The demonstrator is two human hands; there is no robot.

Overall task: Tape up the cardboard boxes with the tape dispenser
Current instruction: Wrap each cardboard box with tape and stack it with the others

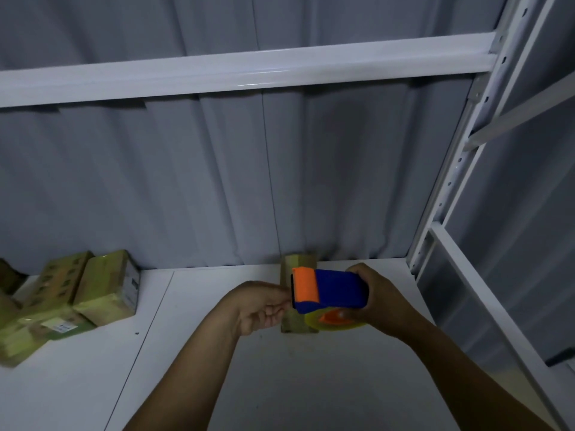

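Item: blue-and-orange plastic tape dispenser [329, 290], clamped in your right hand [378, 301] over small brown cardboard box [298, 264] | left hand [261, 306] fingers curled at its mouth, pinch unclear | glossy boxes [102, 287] at left likely taped; this one pending.

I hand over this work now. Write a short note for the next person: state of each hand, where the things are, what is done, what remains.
Right hand grips the tape dispenser by its blue body, above the shelf.
Left hand: fingers curled at the dispenser's orange end; whether they pinch tape cannot be told.
One small cardboard box lies on the shelf just behind the dispenser. A pile of boxes sits at the far left.
Done: the pile looks wrapped in glossy tape.
Left: probably the small box; its tape state is hidden.
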